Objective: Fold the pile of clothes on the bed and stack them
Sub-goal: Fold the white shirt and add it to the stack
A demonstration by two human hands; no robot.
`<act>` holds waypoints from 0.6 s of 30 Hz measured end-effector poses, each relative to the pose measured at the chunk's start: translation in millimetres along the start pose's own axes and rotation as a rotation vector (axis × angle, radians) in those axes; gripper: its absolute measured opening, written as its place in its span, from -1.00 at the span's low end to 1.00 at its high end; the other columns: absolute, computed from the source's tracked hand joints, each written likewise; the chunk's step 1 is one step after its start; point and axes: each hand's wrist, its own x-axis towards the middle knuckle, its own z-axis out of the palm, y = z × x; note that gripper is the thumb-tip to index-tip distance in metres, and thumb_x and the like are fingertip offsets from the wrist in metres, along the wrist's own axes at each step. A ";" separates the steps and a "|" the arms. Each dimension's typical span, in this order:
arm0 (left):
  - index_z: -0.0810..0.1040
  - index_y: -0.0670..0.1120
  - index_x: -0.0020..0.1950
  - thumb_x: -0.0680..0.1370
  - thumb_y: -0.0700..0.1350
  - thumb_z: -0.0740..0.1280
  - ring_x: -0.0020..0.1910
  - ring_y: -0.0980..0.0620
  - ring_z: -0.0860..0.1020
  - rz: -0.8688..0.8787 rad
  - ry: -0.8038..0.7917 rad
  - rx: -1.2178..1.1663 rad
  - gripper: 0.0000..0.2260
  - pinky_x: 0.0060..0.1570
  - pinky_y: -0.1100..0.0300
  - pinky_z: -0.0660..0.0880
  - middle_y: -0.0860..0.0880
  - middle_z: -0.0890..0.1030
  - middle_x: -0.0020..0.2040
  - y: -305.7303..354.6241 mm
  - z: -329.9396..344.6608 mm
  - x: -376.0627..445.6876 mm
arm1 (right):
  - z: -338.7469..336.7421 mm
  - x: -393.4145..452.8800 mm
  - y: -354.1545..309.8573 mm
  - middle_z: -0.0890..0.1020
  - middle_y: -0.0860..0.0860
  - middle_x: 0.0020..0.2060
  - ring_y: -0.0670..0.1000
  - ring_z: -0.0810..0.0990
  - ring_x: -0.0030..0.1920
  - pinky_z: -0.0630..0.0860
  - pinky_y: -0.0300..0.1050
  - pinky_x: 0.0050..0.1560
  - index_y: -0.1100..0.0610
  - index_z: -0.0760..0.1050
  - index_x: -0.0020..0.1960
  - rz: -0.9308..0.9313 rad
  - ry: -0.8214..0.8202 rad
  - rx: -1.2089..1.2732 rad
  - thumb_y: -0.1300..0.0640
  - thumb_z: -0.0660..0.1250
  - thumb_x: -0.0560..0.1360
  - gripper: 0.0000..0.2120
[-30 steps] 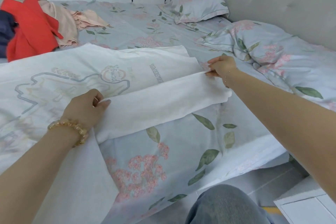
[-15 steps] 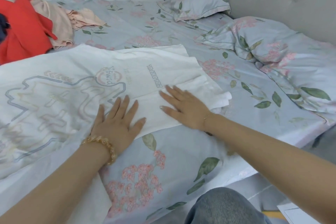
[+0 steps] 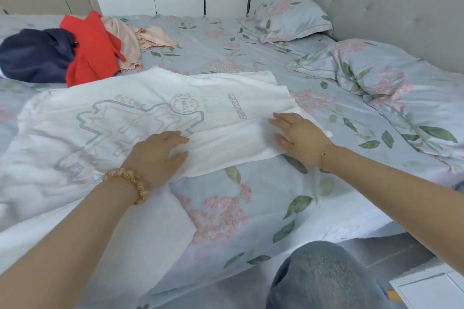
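White shirt [image 3: 155, 118]: both hands, left [image 3: 157, 155] and right [image 3: 300, 137], are now lying flat, smoothing the sleeve [image 3: 233, 148] just folded over; pile [image 3: 75, 50] beyond them is waiting.

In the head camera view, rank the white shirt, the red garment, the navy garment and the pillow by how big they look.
Largest to smallest, as they look in this view:
1. white shirt, by far, though it also lies nearest the camera
2. pillow, red garment and navy garment: too alike to rank; the clothes are bunched and overlapping.
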 end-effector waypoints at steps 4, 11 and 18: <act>0.52 0.02 0.30 0.59 -0.05 0.30 0.35 0.03 0.40 -0.084 0.025 -0.187 -0.73 0.37 0.08 0.29 0.06 0.47 0.34 -30.9 -31.5 -55.0 | -13.0 -35.5 -102.7 0.40 0.07 0.43 0.10 0.40 0.38 0.33 -0.02 0.36 0.11 0.41 0.43 -0.502 -0.068 0.097 0.05 0.33 0.57 -0.55; 0.58 0.06 0.12 0.56 -0.13 0.36 0.20 0.05 0.47 -0.307 0.149 -0.259 -0.84 0.24 0.21 0.32 0.04 0.56 0.19 -108.7 -68.3 -144.8 | 35.0 -68.1 -224.1 0.17 0.01 0.56 0.06 0.25 0.49 0.22 0.02 0.47 -0.02 0.18 0.55 -0.988 -0.034 -0.193 -0.03 0.38 0.46 -0.28; 0.60 0.06 0.08 0.60 -0.17 0.28 0.18 0.01 0.49 -0.471 0.119 -0.341 -0.83 0.13 0.25 0.31 0.02 0.59 0.15 -170.2 -81.0 -199.3 | 48.5 -44.0 -284.5 0.69 -0.03 0.02 0.00 0.66 -0.09 0.57 -0.14 -0.01 0.06 0.67 -0.06 -1.064 0.302 -0.020 0.20 0.48 0.42 -0.88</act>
